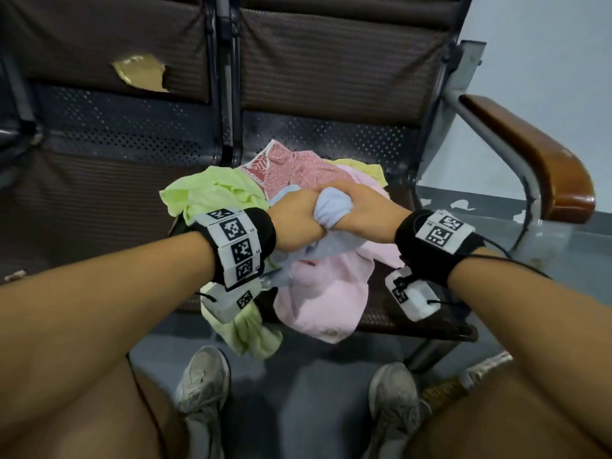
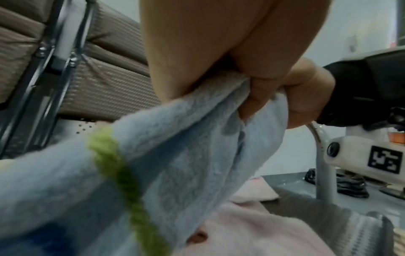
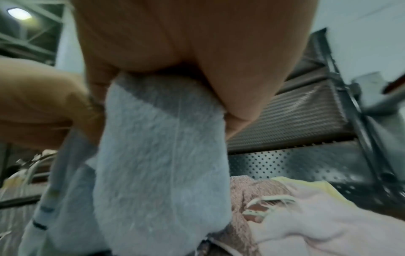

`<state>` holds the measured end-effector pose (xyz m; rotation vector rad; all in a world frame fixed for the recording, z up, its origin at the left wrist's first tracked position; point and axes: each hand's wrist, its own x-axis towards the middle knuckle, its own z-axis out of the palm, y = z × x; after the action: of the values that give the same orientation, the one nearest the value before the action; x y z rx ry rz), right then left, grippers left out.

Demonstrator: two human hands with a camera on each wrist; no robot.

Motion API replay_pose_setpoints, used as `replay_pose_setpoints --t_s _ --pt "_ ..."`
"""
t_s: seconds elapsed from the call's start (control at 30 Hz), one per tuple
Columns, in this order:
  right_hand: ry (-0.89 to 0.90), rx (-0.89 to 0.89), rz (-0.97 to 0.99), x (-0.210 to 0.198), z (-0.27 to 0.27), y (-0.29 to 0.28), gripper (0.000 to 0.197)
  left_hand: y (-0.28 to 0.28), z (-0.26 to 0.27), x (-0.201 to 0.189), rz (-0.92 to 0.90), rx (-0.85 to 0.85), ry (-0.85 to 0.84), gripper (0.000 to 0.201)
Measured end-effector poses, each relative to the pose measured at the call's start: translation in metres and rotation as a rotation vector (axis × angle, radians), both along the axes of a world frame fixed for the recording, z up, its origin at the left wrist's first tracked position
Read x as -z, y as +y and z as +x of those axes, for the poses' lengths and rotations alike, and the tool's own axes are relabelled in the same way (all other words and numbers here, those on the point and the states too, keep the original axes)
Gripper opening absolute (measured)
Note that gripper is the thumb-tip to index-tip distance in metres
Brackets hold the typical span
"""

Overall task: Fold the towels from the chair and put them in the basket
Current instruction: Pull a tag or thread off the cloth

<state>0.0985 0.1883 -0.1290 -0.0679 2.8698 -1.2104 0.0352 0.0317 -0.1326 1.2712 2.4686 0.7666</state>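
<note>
Currently the left hand (image 1: 295, 213) and right hand (image 1: 359, 207), fingers curled tight, both grip the bunched light-blue towel (image 1: 332, 207) above the towel pile (image 1: 318, 293) on the chair seat (image 1: 390, 318), apparently separating it for folding. No basket is visible.

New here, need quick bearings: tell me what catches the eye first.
Both hands, left hand and right hand, grip one bunched blue towel over the chair. Beneath lies a heap: green towel, pink towel, red patterned towel.
</note>
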Motion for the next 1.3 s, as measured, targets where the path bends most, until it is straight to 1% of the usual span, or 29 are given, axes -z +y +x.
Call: replay_pose_setpoints --t_s 0.03,0.1,0.17,0.23,0.27,0.3,0.37,0.4,0.43,0.5,0.53,0.57,0.63,0.67,0.7,0.73,0.77,0.8,0.83,0.87,0.9,0.93,1.0,1.07,1.13,1.17,1.2,1.27,1.3 --pt "-0.072 -0.01 -0.02 0.001 0.004 0.003 0.035 0.001 0.003 -0.003 0.029 0.018 0.0 0.02" --pt "-0.221 -0.019 0.045 0.006 0.015 0.006 0.026 -0.001 0.003 -0.009 0.149 -0.003 -0.075 0.022" --pt "-0.384 -0.017 0.188 0.015 0.022 0.01 0.02 -0.005 -0.002 -0.012 0.202 0.005 -0.093 0.023" --pt "-0.461 -0.038 0.315 0.022 0.024 0.012 0.02 -0.01 -0.004 -0.013 0.203 0.015 -0.124 0.021" --pt "-0.433 -0.026 0.361 0.023 0.022 0.013 0.016 -0.012 -0.005 -0.014 0.22 0.013 -0.147 0.016" --pt "-0.344 0.022 0.413 0.023 0.019 0.014 0.012 -0.014 -0.007 -0.015 0.235 -0.002 -0.155 0.016" --pt "-0.03 0.236 0.477 0.018 0.013 0.019 0.026 -0.016 -0.017 -0.012 0.249 -0.079 -0.152 0.022" --pt "0.129 0.384 0.435 0.013 0.01 0.023 0.031 -0.017 -0.023 -0.008 0.233 -0.132 -0.109 0.02" --pt "0.251 0.509 0.373 0.008 0.007 0.028 0.031 -0.017 -0.028 -0.006 0.197 -0.182 -0.051 0.021" --pt "0.358 0.625 0.319 0.002 0.004 0.035 0.026 -0.014 -0.035 -0.002 0.098 -0.258 0.042 0.028" --pt "0.345 0.626 0.331 0.001 0.003 0.035 0.029 -0.013 -0.037 -0.001 0.075 -0.275 0.069 0.028" --pt "0.306 0.587 0.353 0.002 0.004 0.034 0.04 -0.012 -0.038 -0.001 0.08 -0.276 0.068 0.027" --pt "0.171 0.424 0.345 0.007 0.01 0.03 0.066 -0.01 -0.04 -0.001 0.144 -0.27 -0.033 0.031" --pt "0.091 0.347 0.306 0.01 0.013 0.03 0.072 -0.01 -0.042 0.0 0.174 -0.268 -0.103 0.037" --pt "0.034 0.297 0.241 0.012 0.016 0.03 0.068 -0.01 -0.041 -0.001 0.184 -0.269 -0.19 0.044" --pt "0.017 0.266 0.168 0.014 0.019 0.032 0.056 -0.011 -0.042 0.0 0.192 -0.263 -0.272 0.051" --pt "0.052 0.247 0.142 0.015 0.021 0.033 0.04 -0.01 -0.042 0.0 0.19 -0.26 -0.326 0.054" --pt "0.124 0.236 0.175 0.015 0.022 0.035 0.027 -0.01 -0.043 0.003 0.204 -0.265 -0.321 0.048" --pt "0.196 0.227 0.226 0.016 0.023 0.038 0.019 -0.009 -0.042 0.003 0.227 -0.282 -0.26 0.03" --pt "0.241 0.23 0.271 0.016 0.023 0.04 0.017 -0.009 -0.042 0.003 0.262 -0.308 -0.16 0.012" --pt "0.252 0.245 0.303 0.016 0.023 0.042 0.018 -0.008 -0.042 0.003 0.289 -0.339 -0.083 0.014" --pt "0.237 0.261 0.331 0.015 0.022 0.044 0.023 -0.007 -0.043 0.002 0.324 -0.358 -0.031 0.023" --pt "0.109 0.27 0.474 0.015 0.023 0.05 0.034 -0.005 -0.044 -0.001 0.387 -0.402 -0.009 0.032" --pt "-0.067 0.283 0.7 0.016 0.023 0.055 0.027 -0.002 -0.047 -0.003 0.385 -0.472 0.022 0.031" --pt "-0.103 0.361 0.768 0.015 0.022 0.058 0.025 0.0 -0.047 -0.002 0.344 -0.546 0.013 0.017" --pt "-0.064 0.424 0.76 0.013 0.021 0.059 0.025 0.0 -0.047 0.0 0.343 -0.553 -0.026 0.009" --pt "0.005 0.492 0.736 0.011 0.02 0.058 0.023 0.001 -0.047 0.004 0.336 -0.53 -0.08 0.009" --pt "0.171 0.615 0.653 0.003 0.019 0.056 0.016 0.0 -0.044 0.009 0.298 -0.398 -0.161 0.033" --pt "0.247 0.658 0.611 -0.001 0.018 0.056 0.014 0.0 -0.042 0.011 0.273 -0.304 -0.179 0.04"
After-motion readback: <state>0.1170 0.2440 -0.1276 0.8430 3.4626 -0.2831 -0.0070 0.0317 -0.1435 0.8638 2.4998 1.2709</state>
